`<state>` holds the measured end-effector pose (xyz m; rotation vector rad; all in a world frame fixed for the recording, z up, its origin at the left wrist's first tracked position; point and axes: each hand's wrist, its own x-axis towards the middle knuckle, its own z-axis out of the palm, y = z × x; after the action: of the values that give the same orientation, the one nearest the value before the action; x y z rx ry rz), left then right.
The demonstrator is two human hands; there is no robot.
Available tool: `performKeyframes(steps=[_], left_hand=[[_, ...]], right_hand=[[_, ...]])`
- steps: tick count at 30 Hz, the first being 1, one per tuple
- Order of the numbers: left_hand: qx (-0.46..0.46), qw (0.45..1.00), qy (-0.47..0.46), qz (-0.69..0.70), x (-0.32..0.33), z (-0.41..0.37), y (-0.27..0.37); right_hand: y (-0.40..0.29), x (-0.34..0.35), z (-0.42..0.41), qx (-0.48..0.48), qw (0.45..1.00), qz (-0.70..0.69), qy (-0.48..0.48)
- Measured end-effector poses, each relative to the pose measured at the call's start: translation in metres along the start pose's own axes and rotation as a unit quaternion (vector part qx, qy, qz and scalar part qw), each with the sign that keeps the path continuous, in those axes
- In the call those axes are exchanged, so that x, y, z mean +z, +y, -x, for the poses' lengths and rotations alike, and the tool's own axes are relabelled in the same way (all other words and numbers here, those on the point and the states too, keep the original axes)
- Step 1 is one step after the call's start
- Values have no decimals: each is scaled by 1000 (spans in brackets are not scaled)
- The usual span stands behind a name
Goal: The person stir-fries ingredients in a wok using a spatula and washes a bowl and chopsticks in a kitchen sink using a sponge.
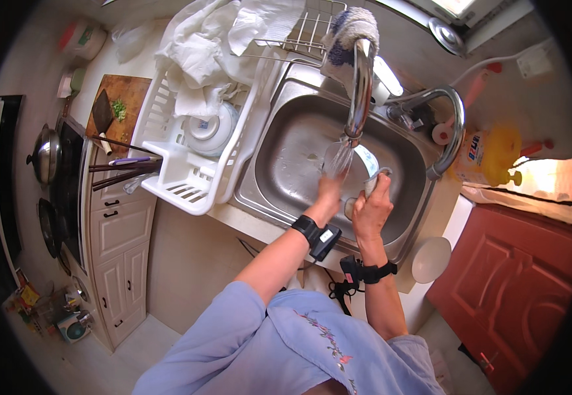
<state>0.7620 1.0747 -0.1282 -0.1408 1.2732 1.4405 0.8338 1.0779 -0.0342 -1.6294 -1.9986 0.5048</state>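
Observation:
Water runs from the chrome faucet point(360, 98) into the stainless steel sink point(298, 143). Just below the stream, my left hand point(329, 195) is blurred, and its grip cannot be made out. My right hand point(372, 207) is closed around a greyish cloth point(379, 177), whose end sticks out above the fingers. Beyond the hands shows part of a white bowl point(367, 159) with a blue pattern, partly hidden by the water and my hands. Whether either hand touches the bowl is unclear. Both wrists wear black straps with small devices.
Left of the sink stands a white plastic dish rack point(222, 185) holding bowls point(207, 131), white cloths point(197, 49) and chopsticks point(128, 175). A cleaver point(102, 111) lies on a wooden cutting board point(135, 91). On the right are a second curved tap point(459, 116), a yellow bottle point(496, 153) and a pale round object point(431, 259).

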Motion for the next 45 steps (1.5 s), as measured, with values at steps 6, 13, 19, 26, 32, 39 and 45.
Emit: performKeyframes(steps=[6,13,19,26,32,39,45], left_hand=[[60,987,-68,-135,-10,-6,21],[90,987,-80,-110,-11,30,2],[126,938,-176,-270,-46,24,50],[226,937,-87,-251,-41,33,36],[22,932,-193,-307,-66,32,63],[-144,957,-207,-142,-64,34,63],[-129,965,-140,-182,-70,37,62]], right_hand=[[13,-12,-1,-10,999,-20,34],[35,50,12,314,852,-399,131],[73,75,-4,222,932,-271,-98],[56,111,43,386,837,-380,-74],[53,51,-28,69,965,-28,-250],[33,38,-26,-141,967,70,-198],[34,26,8,-249,938,127,-204]])
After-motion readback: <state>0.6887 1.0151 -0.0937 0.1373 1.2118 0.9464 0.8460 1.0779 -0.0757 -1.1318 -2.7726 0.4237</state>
